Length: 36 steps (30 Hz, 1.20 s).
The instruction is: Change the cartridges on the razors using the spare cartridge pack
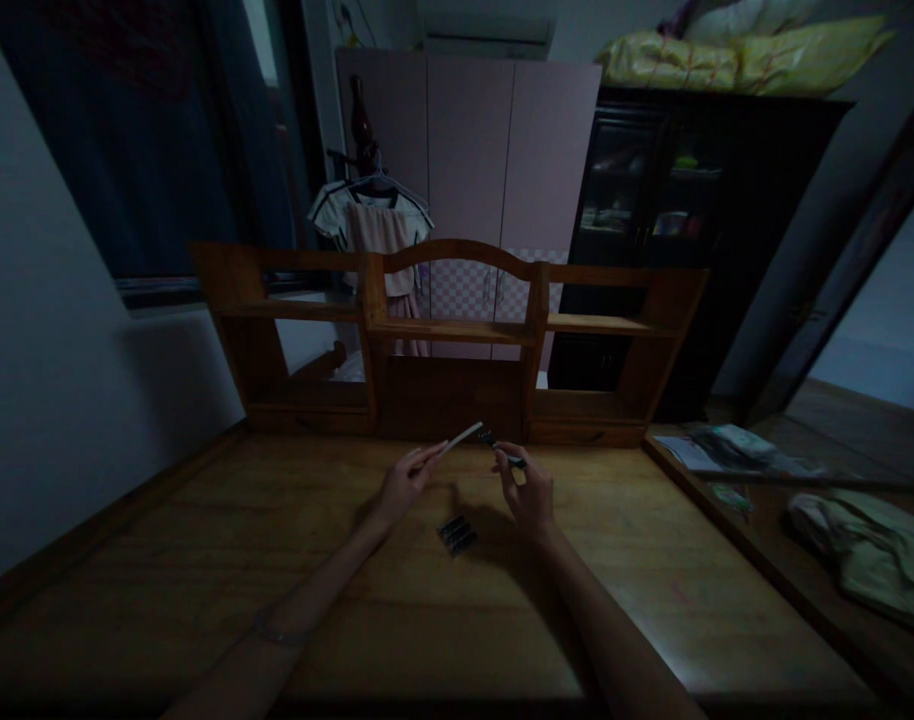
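Note:
My left hand [406, 484] is closed on the near end of a slim pale stick [464, 437], which slants up to the right. My right hand [530, 492] pinches a dark razor-like tool [514, 461]. Its small black head [487, 437] points toward the stick's tip, close to it; whether they touch I cannot tell. Both hands are raised over the wooden desk [314, 560]. Below and between them, a small clear-and-black pack [457, 535] with several dark segments lies on the desktop. Dim light hides the finer details.
A wooden shelf unit [457, 330] stands along the desk's far edge. Beyond the raised right edge lie papers [686, 452], a plastic-wrapped item [738, 442] and a pale green cloth bag [877, 550]. A wall [52, 400] borders the left side.

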### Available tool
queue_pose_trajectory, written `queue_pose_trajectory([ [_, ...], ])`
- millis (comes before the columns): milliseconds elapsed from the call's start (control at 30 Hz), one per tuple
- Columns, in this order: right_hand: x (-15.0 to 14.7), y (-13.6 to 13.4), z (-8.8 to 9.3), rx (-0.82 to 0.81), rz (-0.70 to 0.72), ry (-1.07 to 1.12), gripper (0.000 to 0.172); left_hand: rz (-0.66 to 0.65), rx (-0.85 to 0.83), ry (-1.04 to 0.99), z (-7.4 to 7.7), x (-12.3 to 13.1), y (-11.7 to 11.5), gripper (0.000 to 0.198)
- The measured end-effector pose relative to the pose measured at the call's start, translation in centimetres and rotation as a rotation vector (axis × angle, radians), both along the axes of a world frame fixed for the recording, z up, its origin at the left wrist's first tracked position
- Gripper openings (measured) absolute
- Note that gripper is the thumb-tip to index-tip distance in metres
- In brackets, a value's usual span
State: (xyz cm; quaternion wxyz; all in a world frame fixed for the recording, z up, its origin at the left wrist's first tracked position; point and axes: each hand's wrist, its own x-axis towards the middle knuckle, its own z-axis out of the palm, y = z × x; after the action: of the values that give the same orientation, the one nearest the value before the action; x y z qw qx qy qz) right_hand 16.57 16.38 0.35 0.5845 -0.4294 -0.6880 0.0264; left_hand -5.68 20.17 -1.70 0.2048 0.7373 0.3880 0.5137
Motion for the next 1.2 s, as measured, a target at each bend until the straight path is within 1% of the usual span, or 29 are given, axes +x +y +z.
queue_pose_trajectory([
  [67, 0.0, 0.0, 0.0, 0.003, 0.001, -0.001, 0.022, -0.01, -0.017, 0.01, -0.09, 0.1, -0.01, 0.036],
  [200, 0.02, -0.05, 0.04, -0.008, 0.009, -0.006, 0.02, 0.012, -0.031, 0.005, -0.1, 0.16, -0.09, 0.035],
  [367, 0.02, -0.06, 0.01, 0.01, 0.016, -0.009, 0.021, -0.037, -0.041, 0.011, 0.03, 0.2, -0.26, 0.036],
  [533, -0.08, -0.06, -0.01, 0.008, 0.02, 0.006, 0.021, 0.028, -0.063, -0.002, 0.09, 0.09, -0.2, 0.035],
  [733, -0.02, -0.12, 0.08, -0.002, 0.028, -0.006, 0.021, -0.023, -0.047, -0.001, 0.22, 0.3, -0.43, 0.035],
  [933, 0.03, -0.15, 0.07, -0.006, 0.019, -0.009, 0.022, 0.044, -0.033, -0.011, -0.02, 0.12, -0.14, 0.035],
  [1100, -0.03, -0.15, 0.12, -0.001, 0.011, -0.016, 0.021, 0.006, -0.038, 0.004, -0.2, 0.18, -0.07, 0.034],
  [1200, -0.06, -0.07, 0.05, 0.003, 0.001, -0.01, 0.021, 0.041, -0.064, 0.012, -0.29, 0.16, -0.02, 0.033],
])
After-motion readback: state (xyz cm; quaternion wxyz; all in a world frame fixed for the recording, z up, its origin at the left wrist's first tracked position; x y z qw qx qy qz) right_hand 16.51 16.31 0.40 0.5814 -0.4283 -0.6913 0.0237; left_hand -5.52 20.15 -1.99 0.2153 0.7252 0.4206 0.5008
